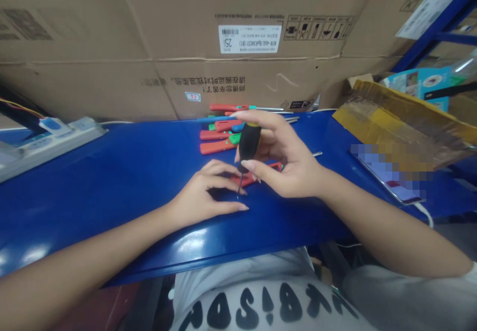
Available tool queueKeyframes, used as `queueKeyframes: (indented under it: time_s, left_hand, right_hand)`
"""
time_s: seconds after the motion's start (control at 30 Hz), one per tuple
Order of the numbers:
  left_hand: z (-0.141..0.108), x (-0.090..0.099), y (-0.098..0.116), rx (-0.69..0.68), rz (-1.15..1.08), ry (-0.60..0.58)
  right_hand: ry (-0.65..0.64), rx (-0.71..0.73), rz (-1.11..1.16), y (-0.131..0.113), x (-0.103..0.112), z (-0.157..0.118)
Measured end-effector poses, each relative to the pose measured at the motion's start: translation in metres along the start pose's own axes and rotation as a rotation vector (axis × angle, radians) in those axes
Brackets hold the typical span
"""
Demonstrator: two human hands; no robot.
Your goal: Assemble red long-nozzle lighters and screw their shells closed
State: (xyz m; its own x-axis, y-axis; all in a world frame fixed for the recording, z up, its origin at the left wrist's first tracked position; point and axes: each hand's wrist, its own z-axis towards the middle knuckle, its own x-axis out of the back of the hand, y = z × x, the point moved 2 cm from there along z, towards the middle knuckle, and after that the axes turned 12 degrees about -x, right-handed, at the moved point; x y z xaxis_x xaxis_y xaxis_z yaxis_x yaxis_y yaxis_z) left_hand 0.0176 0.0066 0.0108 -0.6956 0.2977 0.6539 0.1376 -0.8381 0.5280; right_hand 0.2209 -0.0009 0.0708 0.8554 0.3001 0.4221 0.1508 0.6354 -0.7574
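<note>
My right hand (pixel 285 157) is closed round the dark handle of a screwdriver (pixel 249 144). Its thin shaft points down, the tip close to the blue tabletop. My left hand (pixel 204 192) rests on the table with fingers curved and apart, thumb and forefinger on either side of the shaft. Nothing shows between its fingertips, though a small piece there could be hidden. Just behind the shaft lies a red-handled tool (pixel 274 169), partly covered by my hands. Farther back, several tools with red and green handles (pixel 218 146) and metal shafts lie side by side.
Large cardboard (pixel 179 33) stands along the table's back edge. A white power strip (pixel 55 144) sits at left. To the right are a phone (pixel 391 177) with a cable and a yellow-taped package (pixel 391 122). The table's front edge (pixel 223 266) runs by my lap.
</note>
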Motion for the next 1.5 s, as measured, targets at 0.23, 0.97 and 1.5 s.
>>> queueKeyframes:
  time_s: [0.23,0.97,1.5]
  left_hand:
    - [-0.001,0.002,-0.011,0.086,0.193,-0.056]
    - [-0.004,0.000,-0.012,0.053,0.148,-0.072]
    - [-0.002,0.001,-0.010,0.044,0.140,-0.064]
  right_hand:
    - [0.287,-0.043,-0.148,0.019,0.007,0.003]
    - [0.276,0.045,-0.152,0.022,-0.006,-0.004]
    - [0.268,0.063,-0.207,0.024,-0.008,-0.005]
